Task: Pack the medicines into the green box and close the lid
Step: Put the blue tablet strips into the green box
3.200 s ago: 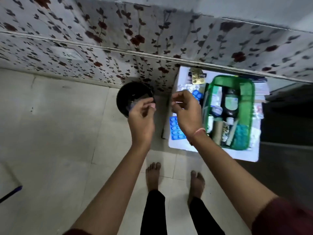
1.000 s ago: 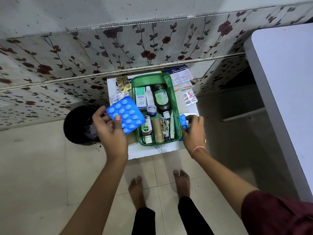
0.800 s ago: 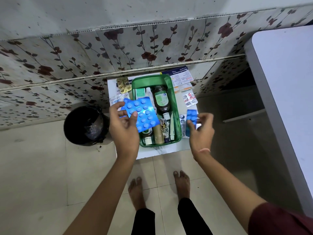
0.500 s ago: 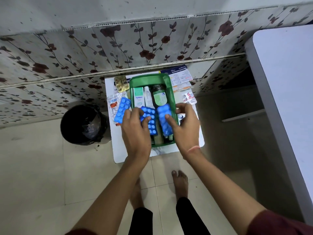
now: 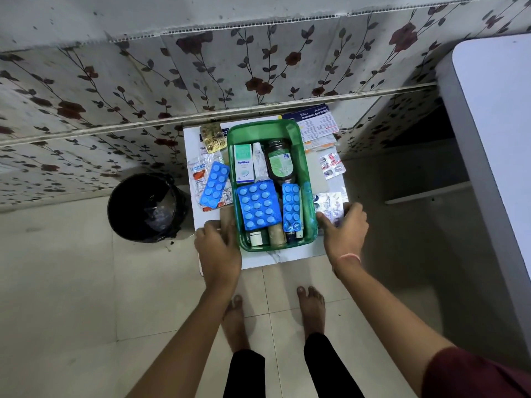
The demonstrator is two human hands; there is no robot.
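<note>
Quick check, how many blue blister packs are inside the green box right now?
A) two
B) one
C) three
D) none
A: a wide blue pack and a narrow blue pack lie on top of the contents in the green box, while a third blue pack sits outside it on the white table, to the left.

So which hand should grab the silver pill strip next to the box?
The right hand, probably. It already rests at the silver strip, right of the green box. The left hand is on the box's other side.
</note>
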